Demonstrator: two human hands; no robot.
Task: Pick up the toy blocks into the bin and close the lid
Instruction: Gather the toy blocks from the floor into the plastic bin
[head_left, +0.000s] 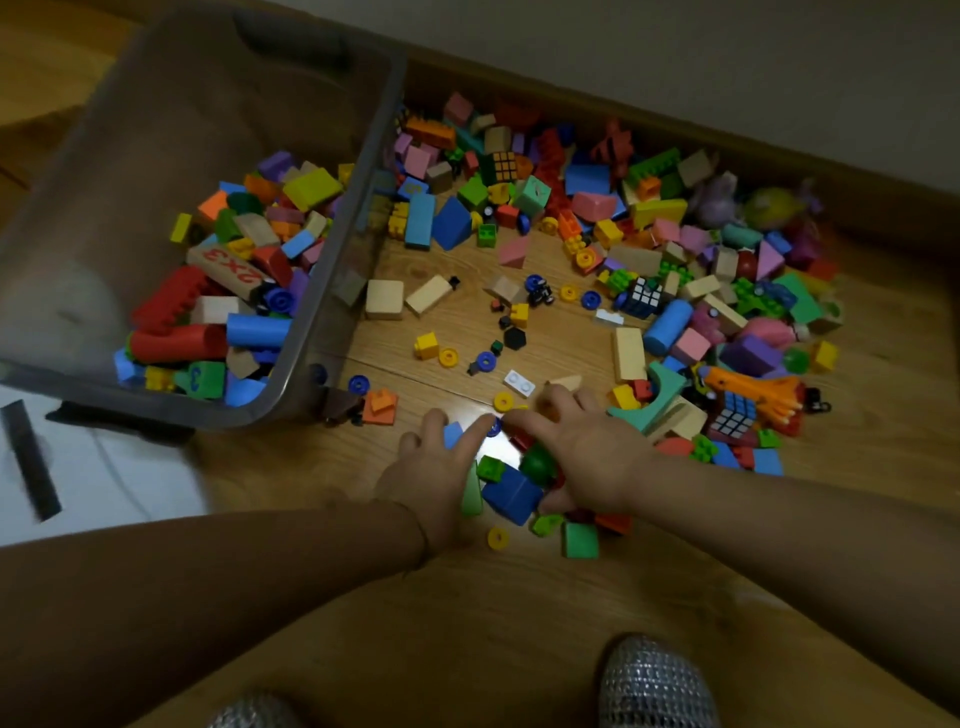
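A grey translucent bin (332, 249) stands at the left on the wooden floor, partly filled with coloured blocks (228, 291). A wide spread of toy blocks (649, 249) covers the floor to its right. Close to me lies a small heap: a blue block (511, 493), a green ball (537, 462) and a green brick (490, 467). My left hand (436, 473) and my right hand (582, 457) cup this heap from both sides, fingers spread and curved over the pieces. Blocks under my palms are hidden.
The white lid (93, 467) lies on the floor left of my arms, with a dark clip (31, 457) on it. Two small puzzle cubes (644, 296) (730, 415) and an orange toy (753, 389) sit among the blocks. A wall runs behind the pile. My shoes (654, 680) show below.
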